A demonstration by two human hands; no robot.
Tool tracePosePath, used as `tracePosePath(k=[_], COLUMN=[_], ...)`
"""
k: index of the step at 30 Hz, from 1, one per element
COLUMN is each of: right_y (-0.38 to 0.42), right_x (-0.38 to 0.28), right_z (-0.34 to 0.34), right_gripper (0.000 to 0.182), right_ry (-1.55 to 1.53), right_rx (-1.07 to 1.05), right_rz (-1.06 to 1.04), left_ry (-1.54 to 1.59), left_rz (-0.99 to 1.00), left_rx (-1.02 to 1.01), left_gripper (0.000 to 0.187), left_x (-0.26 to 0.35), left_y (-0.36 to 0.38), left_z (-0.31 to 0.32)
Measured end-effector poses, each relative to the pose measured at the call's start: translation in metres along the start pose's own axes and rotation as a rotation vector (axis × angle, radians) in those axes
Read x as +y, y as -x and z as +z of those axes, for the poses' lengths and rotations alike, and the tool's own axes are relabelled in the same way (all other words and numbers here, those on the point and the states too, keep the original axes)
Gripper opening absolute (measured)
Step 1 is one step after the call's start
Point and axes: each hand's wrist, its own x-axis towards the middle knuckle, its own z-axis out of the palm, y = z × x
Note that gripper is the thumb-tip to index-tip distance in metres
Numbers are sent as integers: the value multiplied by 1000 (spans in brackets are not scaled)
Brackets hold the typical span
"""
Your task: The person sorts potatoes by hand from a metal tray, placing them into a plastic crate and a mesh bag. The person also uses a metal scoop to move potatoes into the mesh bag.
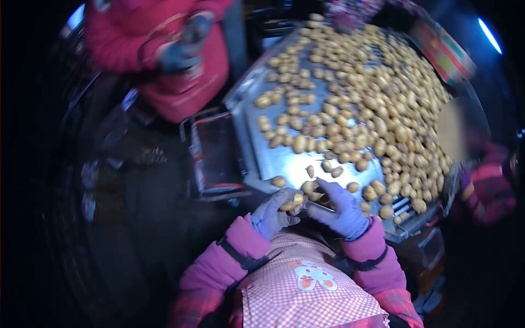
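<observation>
My left hand (273,214), in a greyish-purple glove, is closed around a potato (291,203) at the table's near edge. Close beside it, my right hand (343,212), gloved in purple, curls its thumb and fingers around another potato (309,187). Part of that potato and whatever lies under the right fingers are hidden. A single potato (278,181) rests just beyond my left hand. Two small potatoes (337,171) lie a little past my fingertips on the shiny metal table (262,158).
A big heap of potatoes (402,131) covers the table's right and far parts. Left of the table stands a dark crate (217,153) with a reddish rim. A person in a red coat (186,76) stands at the upper left; other people's sleeves (489,183) show at the right and top.
</observation>
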Motion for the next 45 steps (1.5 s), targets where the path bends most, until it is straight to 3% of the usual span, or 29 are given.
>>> tracePosePath(k=[1, 2, 3, 7, 9, 12, 16, 17, 18, 19, 21, 24, 27, 29, 30, 31, 32, 33, 34, 35, 36, 39, 40, 43, 44, 45], right_y=[-5, -8, -11, -18, -20, -20, -20, -21, -21, -21, -20, -20, -19, -18, -18, -15, -16, -17, -21, -16, -18, -15, -14, -6, -3, 5], right_x=[5, 9, 21, 77, 80, 94, 94, 98, 102, 103, 104, 113, 103, 94, 116, 110, 95, 99, 84, 91, 69, 61, 59, 72, 93, 81], right_z=[9, 19, 31, 93, 107, 106, 108, 108, 108, 109, 107, 104, 107, 113, 115, 120, 124, 125, 119, 121, 113, 99, 91, 54, 39, 10], right_gripper=[56, 56, 56, 60, 56, 54, 52, 51, 51, 51, 51, 53, 53, 54, 53, 51, 51, 53, 54, 53, 51, 42, 40, 35, 33, 33], right_ry=[51, 85, 277, 493, 676, 829, 866, 867, 885, 886, 896, 922, 942, 924, 848, 850, 737, 697, 662, 664, 719, 595, 486, 323, 389, 439], right_rx=[57, 73, 111, 41, -34, -100, -95, -81, -76, -82, -85, -87, -79, -45, 11, 64, 66, 67, -13, 72, -14, 24, 51, 226, 440, 434], right_rz=[-85, -18, -105, -156, -245, -239, -207, -231, -223, -229, -186, -195, -159, -181, -267, -328, -246, -231, -144, -202, -133, -186, -195, -91, -179, -24], left_ry=[65, 101, 164, 339, 558, 993, 1006, 981, 1065, 332, -483, -186, -40, 904, 775, 748, 735, 646, 478, 392, 253, -187, -368, -1093, -1235, -1370], left_rz=[-10, 41, 67, 299, 339, 589, 886, 957, 1073, 970, 737, 399, 176, 469, 400, 382, 556, 654, 552, 417, 423, 507, 568, 868, 888, 911], left_rx=[57, 129, 161, 400, 547, 877, 967, 1209, 1086, 1633, 2001, 1917, 1815, 1570, 1562, 1518, 1015, 706, 931, 1164, 1167, 1124, 1015, 776, 677, 575], left_gripper=[50, 55, 53, 38, 37, 35, 25, 27, 27, 38, 50, 68, 80, 74, 71, 46, 24, 18, 20, 15, 19, 32, 32, 30, 32, 33], left_x=[7, 7, 7, 1, -25, -74, -180, -169, -195, -197, -208, -273, -272, -227, -225, -229, -240, -203, -152, -102, -73, 14, 30, 43, 38, 32], left_y=[16, 29, 44, 136, 186, 257, 346, 364, 391, 408, 430, 440, 430, 399, 387, 375, 377, 360, 329, 296, 270, 166, 135, 46, 21, -1], left_z=[-12, -26, -45, -110, -149, -180, -259, -247, -271, -271, -273, -287, -290, -273, -291, -328, -374, -373, -358, -336, -324, -229, -199, -116, -102, -90])
